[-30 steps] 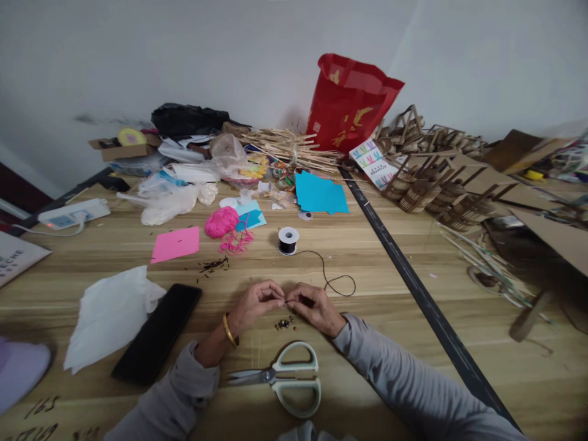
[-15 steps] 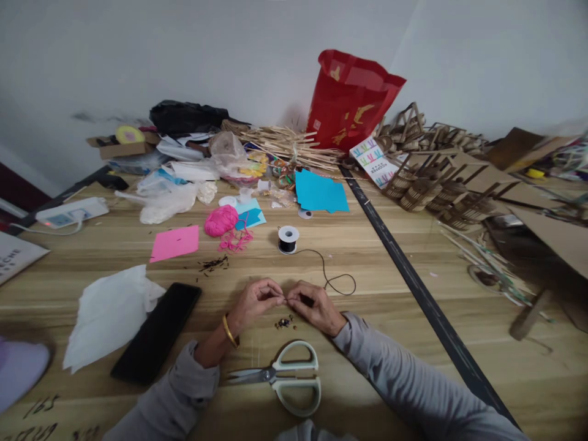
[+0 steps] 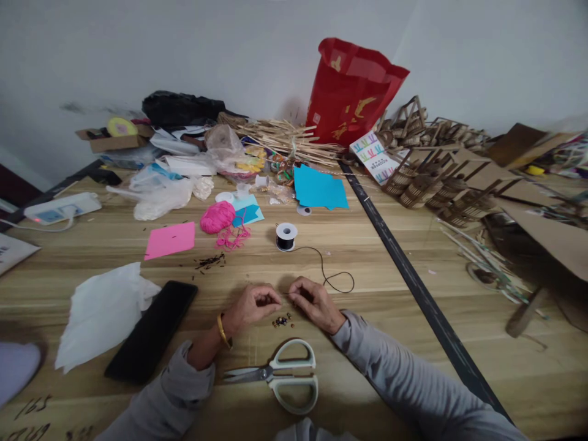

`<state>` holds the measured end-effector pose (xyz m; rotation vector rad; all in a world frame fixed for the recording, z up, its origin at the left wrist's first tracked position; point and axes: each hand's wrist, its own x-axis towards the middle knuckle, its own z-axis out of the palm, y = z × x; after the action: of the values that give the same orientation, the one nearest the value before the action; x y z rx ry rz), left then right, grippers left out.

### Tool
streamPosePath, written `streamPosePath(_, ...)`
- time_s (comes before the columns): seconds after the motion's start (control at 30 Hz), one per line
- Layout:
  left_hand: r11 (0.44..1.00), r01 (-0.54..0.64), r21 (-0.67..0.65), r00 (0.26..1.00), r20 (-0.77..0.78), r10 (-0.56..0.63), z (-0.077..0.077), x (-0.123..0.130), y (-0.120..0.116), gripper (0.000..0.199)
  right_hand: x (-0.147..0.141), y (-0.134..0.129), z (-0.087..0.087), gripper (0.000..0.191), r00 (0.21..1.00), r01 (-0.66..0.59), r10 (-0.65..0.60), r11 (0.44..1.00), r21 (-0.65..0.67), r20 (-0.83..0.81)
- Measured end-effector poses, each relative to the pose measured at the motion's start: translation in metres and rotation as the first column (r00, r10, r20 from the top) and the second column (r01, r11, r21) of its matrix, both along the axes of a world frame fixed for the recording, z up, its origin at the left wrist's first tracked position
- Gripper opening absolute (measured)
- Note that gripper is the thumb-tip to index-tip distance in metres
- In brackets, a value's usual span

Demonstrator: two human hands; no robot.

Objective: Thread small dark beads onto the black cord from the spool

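Note:
My right hand pinches the black cord, which loops over the table from a white spool. Just to its left, my left hand has thumb and fingertips pressed together; whatever is between them is too small to make out. A small gap separates the two hands. Several small dark and gold beads lie on the wood below the fingertips. Nearer to me rests a pair of scissors with pale handles, its blades pointing left.
A black phone and white tissue lie at the left. Beyond are pink paper, pink yarn and blue sheets. A red bag stands at the back; small woven baskets are at the right.
My left hand has moved slightly left, away from my right hand, opening a small gap between the fingertips. The whole view has shifted a little.

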<state>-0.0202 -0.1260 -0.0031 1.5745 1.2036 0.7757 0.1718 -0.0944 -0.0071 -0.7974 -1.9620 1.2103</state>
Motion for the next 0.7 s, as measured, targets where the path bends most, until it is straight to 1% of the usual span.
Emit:
streamPosePath(0.13, 0.981, 0.151, 0.121, 0.976, -0.177, -0.129, 0.008, -0.001, -0.001, 0.008, 0.0, -0.001, 0.001, 0.016, 1.0, -0.006, 0.006, 1.0, -0.018, 0.005)
streamPosePath(0.2, 0.967, 0.209, 0.143, 0.953, -0.251, -0.169, 0.012, -0.001, -0.002, 0.008, 0.0, -0.001, 0.002, 0.015, 1.0, -0.006, 0.006, 1.0, -0.01, 0.019)
streamPosePath(0.27, 0.959, 0.241, 0.153, 0.93, -0.319, -0.183, 0.015, -0.001, -0.003, 0.008, 0.001, 0.0, 0.002, 0.014, 1.0, -0.013, 0.013, 1.0, -0.002, 0.025)
streamPosePath(0.4, 0.947, 0.277, 0.162, 0.883, -0.431, -0.184, 0.017, 0.002, -0.006, 0.007, 0.0, 0.0, 0.003, 0.015, 1.0, -0.016, 0.015, 1.0, 0.011, 0.024)
streamPosePath(0.5, 0.949, 0.276, 0.153, 0.858, -0.485, -0.171, 0.016, 0.004, -0.009, 0.005, 0.0, 0.0, 0.002, 0.015, 0.999, -0.016, 0.016, 1.0, 0.006, 0.031)
streamPosePath(0.7, 0.949, 0.27, 0.166, 0.855, -0.494, -0.157, 0.016, 0.006, -0.011, 0.007, -0.001, 0.0, 0.002, 0.016, 0.999, -0.018, 0.018, 1.0, 0.007, 0.035)
